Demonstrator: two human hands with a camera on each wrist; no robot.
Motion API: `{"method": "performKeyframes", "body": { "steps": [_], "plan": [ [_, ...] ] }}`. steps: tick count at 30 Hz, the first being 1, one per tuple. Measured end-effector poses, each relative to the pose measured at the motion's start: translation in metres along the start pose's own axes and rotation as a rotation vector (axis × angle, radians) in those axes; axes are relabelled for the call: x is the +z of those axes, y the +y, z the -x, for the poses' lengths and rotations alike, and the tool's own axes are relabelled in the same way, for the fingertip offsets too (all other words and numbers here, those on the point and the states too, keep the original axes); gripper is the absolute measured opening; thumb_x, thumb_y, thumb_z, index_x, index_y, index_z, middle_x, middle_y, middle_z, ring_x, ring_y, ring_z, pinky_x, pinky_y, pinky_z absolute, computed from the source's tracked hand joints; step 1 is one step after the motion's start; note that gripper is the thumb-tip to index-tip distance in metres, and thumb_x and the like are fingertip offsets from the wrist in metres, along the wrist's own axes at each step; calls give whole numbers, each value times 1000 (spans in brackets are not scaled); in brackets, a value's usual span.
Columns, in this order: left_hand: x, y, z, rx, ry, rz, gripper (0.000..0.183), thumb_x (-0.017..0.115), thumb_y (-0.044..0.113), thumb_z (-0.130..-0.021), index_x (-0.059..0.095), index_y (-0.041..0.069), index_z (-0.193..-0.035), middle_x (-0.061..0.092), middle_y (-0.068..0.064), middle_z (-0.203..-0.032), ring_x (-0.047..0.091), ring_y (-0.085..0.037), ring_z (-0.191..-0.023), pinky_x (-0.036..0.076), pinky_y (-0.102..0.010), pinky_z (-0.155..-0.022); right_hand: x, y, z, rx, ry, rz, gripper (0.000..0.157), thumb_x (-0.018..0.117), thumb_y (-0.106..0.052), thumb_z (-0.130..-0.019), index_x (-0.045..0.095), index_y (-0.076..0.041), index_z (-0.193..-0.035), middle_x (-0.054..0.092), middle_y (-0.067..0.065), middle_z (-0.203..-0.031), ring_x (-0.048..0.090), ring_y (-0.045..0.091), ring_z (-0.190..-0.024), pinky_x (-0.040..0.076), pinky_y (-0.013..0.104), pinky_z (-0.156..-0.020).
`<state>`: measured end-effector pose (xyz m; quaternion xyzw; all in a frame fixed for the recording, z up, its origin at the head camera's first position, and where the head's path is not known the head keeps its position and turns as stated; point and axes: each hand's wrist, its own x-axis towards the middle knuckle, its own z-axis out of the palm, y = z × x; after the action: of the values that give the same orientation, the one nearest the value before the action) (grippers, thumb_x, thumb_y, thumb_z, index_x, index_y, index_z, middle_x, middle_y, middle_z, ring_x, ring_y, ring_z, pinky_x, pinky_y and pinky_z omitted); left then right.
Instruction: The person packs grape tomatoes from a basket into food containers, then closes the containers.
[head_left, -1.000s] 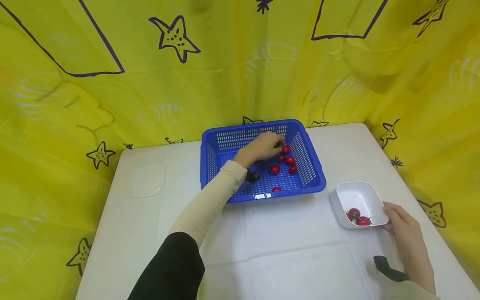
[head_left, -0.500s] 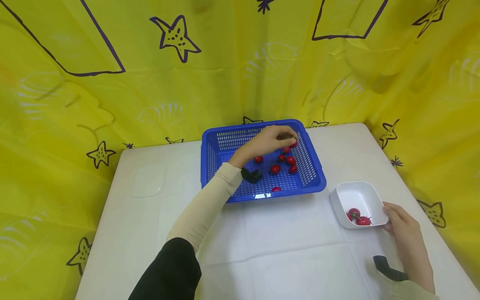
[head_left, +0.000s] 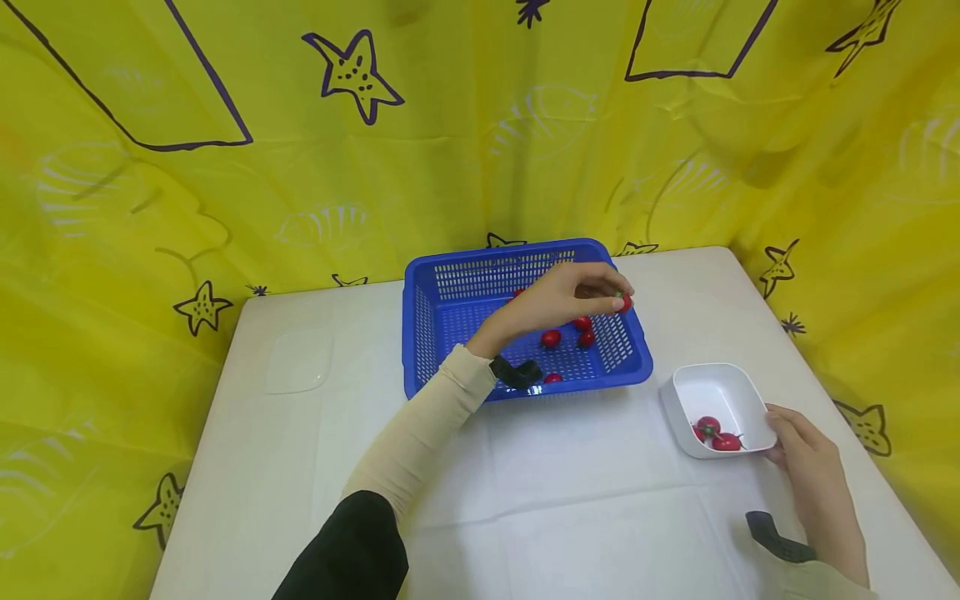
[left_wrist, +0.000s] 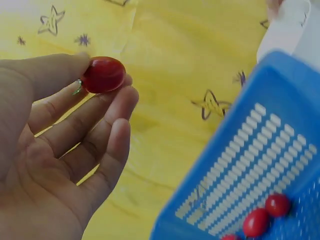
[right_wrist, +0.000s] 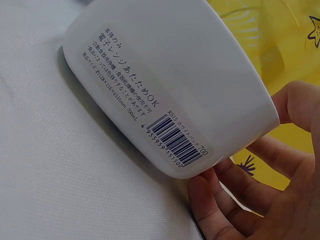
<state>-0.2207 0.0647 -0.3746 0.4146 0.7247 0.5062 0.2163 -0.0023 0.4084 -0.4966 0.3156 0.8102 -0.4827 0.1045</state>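
Observation:
Between thumb and fingertips, my left hand [head_left: 558, 297] pinches a red cherry tomato [left_wrist: 104, 76] with a bit of green stem. The hand is over the right side of a blue mesh basket [head_left: 600, 384]. Several more cherry tomatoes [head_left: 551, 339] lie in the basket, some hidden under the hand. At the right, my right hand [head_left: 817, 475] grips the side of a small white square container [right_wrist: 200, 65], thumb at its rim and fingers lower down. A few cherry tomatoes [head_left: 726, 442] rest inside the container, near its front wall. A printed barcode label [right_wrist: 150, 102] shows on its outside.
A clear lid-like plastic piece [head_left: 296, 367] lies flat on the left of the white-covered table [head_left: 585, 533]. Yellow patterned curtains [head_left: 450, 150] stand behind the table and along both sides. The basket sits against the back edge.
My left hand has lifted a cherry tomato out of the basket and moved right with it, to above the basket's right rim. The right hand and the container have stayed put.

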Motion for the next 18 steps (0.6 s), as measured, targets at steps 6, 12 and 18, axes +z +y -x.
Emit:
{"method": "performKeyframes", "body": {
  "steps": [6, 12, 18],
  "plan": [
    [20, 14, 4, 57, -34, 45, 27, 71, 15, -99, 69, 11, -126, 74, -3, -122, 68, -7, -107, 55, -19, -99, 0, -1, 0, 1, -6, -7, 76, 29, -59, -108, 27, -8, -164, 17, 19, -174, 29, 35, -145, 37, 37, -121],
    [39, 23, 5, 89, -65, 79, 27, 74, 12, -97, 69, 9, -124, 73, -5, -123, 70, -5, -102, 57, -19, -96, 0, 0, 1, -4, -6, -16, 76, 31, -60, -108, 28, -9, -164, 18, 17, -174, 33, 30, -142, 38, 34, -119],
    [59, 27, 6, 114, -80, 107, 33, 73, 10, -97, 68, 7, -130, 71, -7, -129, 68, 0, -104, 56, -18, -97, 1, 0, 0, -7, -11, -28, 76, 30, -59, -108, 26, -7, -165, 16, 19, -174, 27, 38, -148, 33, 44, -119]
  ]
}}
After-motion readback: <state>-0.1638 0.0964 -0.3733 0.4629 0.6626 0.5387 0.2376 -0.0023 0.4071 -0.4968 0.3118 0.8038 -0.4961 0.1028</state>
